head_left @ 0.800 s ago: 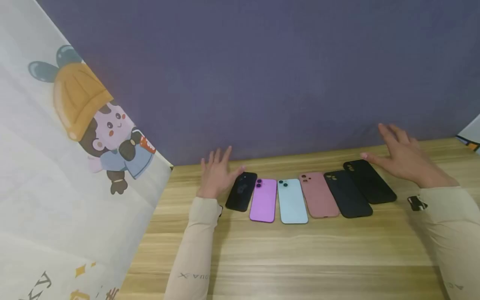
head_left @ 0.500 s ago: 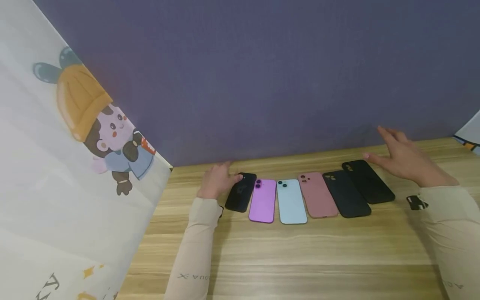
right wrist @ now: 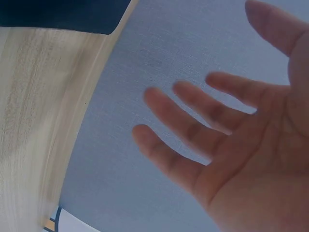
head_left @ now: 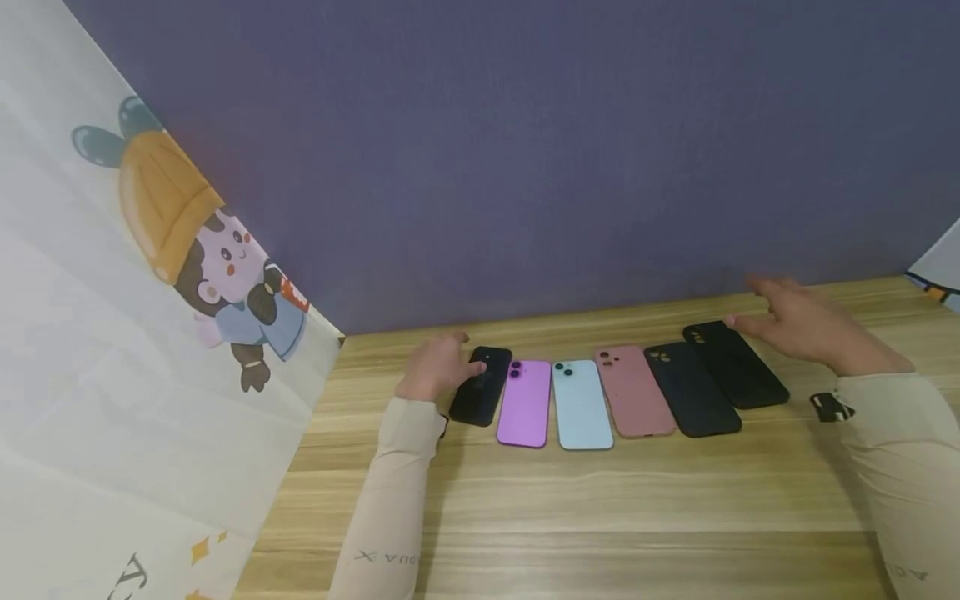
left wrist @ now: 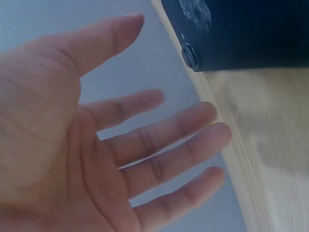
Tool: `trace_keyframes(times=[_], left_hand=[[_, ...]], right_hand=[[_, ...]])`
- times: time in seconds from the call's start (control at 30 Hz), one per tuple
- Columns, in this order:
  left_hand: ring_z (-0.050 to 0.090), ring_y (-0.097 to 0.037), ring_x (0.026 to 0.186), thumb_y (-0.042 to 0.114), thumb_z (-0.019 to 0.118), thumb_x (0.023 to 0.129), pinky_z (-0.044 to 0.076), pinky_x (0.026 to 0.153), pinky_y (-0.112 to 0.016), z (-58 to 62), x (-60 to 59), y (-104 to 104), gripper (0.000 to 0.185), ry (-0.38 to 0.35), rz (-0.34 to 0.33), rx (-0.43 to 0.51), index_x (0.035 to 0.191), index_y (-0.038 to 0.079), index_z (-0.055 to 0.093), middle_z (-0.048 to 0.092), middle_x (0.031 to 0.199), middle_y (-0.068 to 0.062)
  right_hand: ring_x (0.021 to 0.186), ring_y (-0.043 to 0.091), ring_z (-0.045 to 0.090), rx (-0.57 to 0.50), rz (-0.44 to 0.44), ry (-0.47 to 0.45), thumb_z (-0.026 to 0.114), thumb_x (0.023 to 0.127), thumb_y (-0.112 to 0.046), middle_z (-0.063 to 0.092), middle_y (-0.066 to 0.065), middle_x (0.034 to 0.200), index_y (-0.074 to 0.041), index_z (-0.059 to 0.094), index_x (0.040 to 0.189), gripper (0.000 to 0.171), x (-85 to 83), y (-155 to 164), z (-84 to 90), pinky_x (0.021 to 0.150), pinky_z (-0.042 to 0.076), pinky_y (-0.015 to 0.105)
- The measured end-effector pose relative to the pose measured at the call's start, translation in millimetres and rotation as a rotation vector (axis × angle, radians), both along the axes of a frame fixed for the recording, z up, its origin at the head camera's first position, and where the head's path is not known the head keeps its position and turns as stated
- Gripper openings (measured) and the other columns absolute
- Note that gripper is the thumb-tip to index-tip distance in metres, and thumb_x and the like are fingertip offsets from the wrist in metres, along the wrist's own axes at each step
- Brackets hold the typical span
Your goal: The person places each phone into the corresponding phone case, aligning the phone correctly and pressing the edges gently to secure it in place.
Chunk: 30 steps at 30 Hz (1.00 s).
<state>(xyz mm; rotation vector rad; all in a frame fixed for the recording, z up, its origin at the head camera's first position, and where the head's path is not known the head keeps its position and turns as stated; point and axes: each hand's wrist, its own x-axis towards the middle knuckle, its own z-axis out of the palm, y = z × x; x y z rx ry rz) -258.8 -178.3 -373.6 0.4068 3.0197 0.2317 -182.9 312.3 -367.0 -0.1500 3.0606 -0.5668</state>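
Note:
My left hand (head_left: 435, 367) hovers by the upper left of a black phone (head_left: 482, 392), its thumb overlapping that phone in the head view. The left wrist view shows the hand's fingers spread and slightly bent, with nothing in them, apart from the black phone (left wrist: 241, 36). To the right lie a purple phone (head_left: 524, 408) and a light blue phone (head_left: 582, 408), backs up. A pink phone case (head_left: 637, 396) and a black phone case (head_left: 693, 396) follow. My right hand (head_left: 806, 325), loosely extended and holding nothing, hovers beside another black phone case (head_left: 742, 367), thumb at its top edge.
The phones and cases lie in a row on a wooden table (head_left: 570, 508). Behind the table rises a dark blue-grey panel (head_left: 540, 167). At the left hangs a white sheet (head_left: 90, 350) printed with a cartoon figure. The two black cases overlap slightly.
My left hand's raised fingers have bent down and its thumb has moved lower over the black phone. The right hand's fingers have dipped too. The phones and cases have stayed put.

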Motion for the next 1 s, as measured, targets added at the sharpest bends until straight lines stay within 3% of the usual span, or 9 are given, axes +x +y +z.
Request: trace_keyframes(times=[0.13, 0.3, 0.5, 0.67, 1.0], left_hand=[[0.069, -0.028, 0.107, 0.051, 0.075, 0.089, 0.056, 0.096, -0.046, -2.8, 1.2, 3, 0.071, -0.041, 0.004, -0.004, 0.144, 0.010, 0.057, 0.073, 0.123, -0.012], [0.066, -0.025, 0.098, 0.050, 0.079, 0.085, 0.056, 0.092, -0.044, -6.5, 1.7, 9, 0.071, -0.092, 0.014, 0.014, 0.139, 0.009, 0.060, 0.072, 0.121, -0.011], [0.066, -0.026, 0.097, 0.050, 0.083, 0.082, 0.057, 0.089, -0.044, -5.5, 2.4, 16, 0.078, -0.141, 0.044, 0.037, 0.142, 0.007, 0.057, 0.070, 0.123, -0.013], [0.065, -0.025, 0.093, 0.054, 0.084, 0.079, 0.058, 0.084, -0.042, -7.9, 0.4, 20, 0.088, -0.159, 0.065, 0.009, 0.147, 0.007, 0.053, 0.068, 0.125, -0.014], [0.063, -0.024, 0.093, 0.056, 0.082, 0.081, 0.057, 0.082, -0.042, -9.4, -1.1, 27, 0.085, -0.158, 0.090, -0.048, 0.142, 0.003, 0.054, 0.068, 0.120, -0.014]], right_hand=[[0.118, 0.063, 0.053, 0.003, 0.045, -0.036, 0.052, 0.105, -0.048, 0.046, 0.047, 0.138, 0.016, 0.032, 0.149, 0.080, -4.6, -1, -2.1, 0.085, 0.050, 0.067], [0.117, 0.064, 0.053, 0.012, 0.068, -0.097, 0.053, 0.105, -0.047, 0.049, 0.048, 0.134, 0.019, 0.034, 0.146, 0.080, -7.6, 0, -7.5, 0.083, 0.051, 0.066], [0.116, 0.063, 0.054, 0.044, 0.090, -0.101, 0.055, 0.104, -0.046, 0.052, 0.047, 0.131, 0.019, 0.037, 0.143, 0.079, -13.9, 5, -11.6, 0.082, 0.052, 0.064], [0.115, 0.063, 0.054, 0.051, 0.105, -0.130, 0.057, 0.103, -0.044, 0.052, 0.048, 0.129, 0.021, 0.035, 0.143, 0.079, -20.8, 8, -13.3, 0.081, 0.052, 0.063], [0.116, 0.063, 0.054, 0.064, 0.132, -0.159, 0.063, 0.100, -0.043, 0.044, 0.049, 0.138, 0.027, 0.034, 0.140, 0.085, -28.0, 8, -19.9, 0.084, 0.054, 0.061]])
